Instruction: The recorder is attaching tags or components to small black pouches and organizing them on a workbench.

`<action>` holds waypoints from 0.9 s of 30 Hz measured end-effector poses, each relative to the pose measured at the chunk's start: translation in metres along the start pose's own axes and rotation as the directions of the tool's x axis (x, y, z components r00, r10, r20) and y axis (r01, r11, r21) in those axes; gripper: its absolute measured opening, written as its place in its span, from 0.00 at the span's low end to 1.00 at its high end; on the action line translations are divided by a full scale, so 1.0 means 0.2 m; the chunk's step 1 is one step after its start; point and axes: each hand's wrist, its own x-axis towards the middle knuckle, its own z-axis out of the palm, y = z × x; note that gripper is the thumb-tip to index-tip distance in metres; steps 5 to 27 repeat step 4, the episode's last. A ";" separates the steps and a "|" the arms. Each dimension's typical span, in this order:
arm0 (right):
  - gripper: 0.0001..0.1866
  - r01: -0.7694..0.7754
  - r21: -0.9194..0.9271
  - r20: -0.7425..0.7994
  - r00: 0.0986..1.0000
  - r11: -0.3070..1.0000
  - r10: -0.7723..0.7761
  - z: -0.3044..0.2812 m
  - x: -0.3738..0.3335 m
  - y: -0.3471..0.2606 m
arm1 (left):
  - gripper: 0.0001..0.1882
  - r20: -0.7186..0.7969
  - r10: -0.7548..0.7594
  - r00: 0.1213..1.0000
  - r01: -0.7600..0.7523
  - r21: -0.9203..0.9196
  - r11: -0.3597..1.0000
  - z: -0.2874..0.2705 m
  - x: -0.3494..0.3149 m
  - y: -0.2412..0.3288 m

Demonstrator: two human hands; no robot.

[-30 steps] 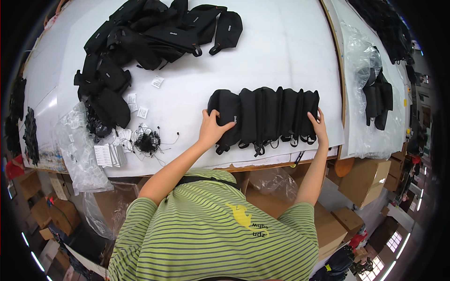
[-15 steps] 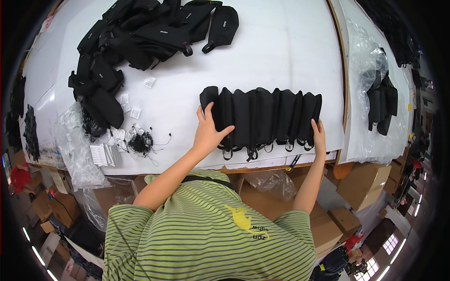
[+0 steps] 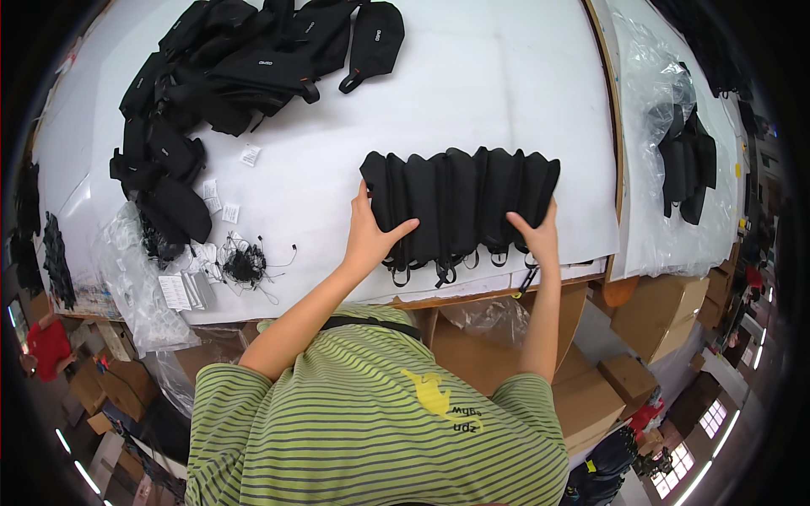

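Note:
A row of several black fabric pouches (image 3: 451,207) stands packed side by side on the white table, with small loops along the near edge. At the row's left end my left hand (image 3: 371,232) clasps the outermost pouches, thumb on the near face and fingers round the outer side. My right hand (image 3: 538,234) grips the right end the same way, its fingers partly hidden behind the fabric. Between them the pouches are pressed close, their tops forming a wavy line.
A heap of black pouches (image 3: 270,72) covers the far left. Nearer lie a tangle of black cords (image 3: 243,263), a stack of white cards (image 3: 187,291) and clear plastic bags (image 3: 139,287). Cardboard boxes (image 3: 658,316) stand below the table's right edge. A dark tool (image 3: 527,280) lies by the near edge.
My right hand has moved left, and its thumb now lies over the near face of the pouches. The row is squeezed shorter. My left hand has kept its hold.

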 end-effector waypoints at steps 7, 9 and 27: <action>0.55 -0.026 -0.167 -0.002 1.000 0.986 0.027 0.08 -0.04 -0.16 | 0.57 -0.078 0.110 0.991 -0.095 0.168 0.981 0.06 0.01 -0.08; 0.55 -0.026 -0.167 -0.002 1.000 0.986 0.027 0.08 -0.04 -0.16 | 0.57 -0.078 0.110 0.991 -0.095 0.168 0.981 0.06 0.01 -0.08; 0.55 -0.026 -0.167 -0.002 1.000 0.986 0.027 0.08 -0.04 -0.16 | 0.57 -0.078 0.110 0.991 -0.095 0.168 0.981 0.06 0.01 -0.08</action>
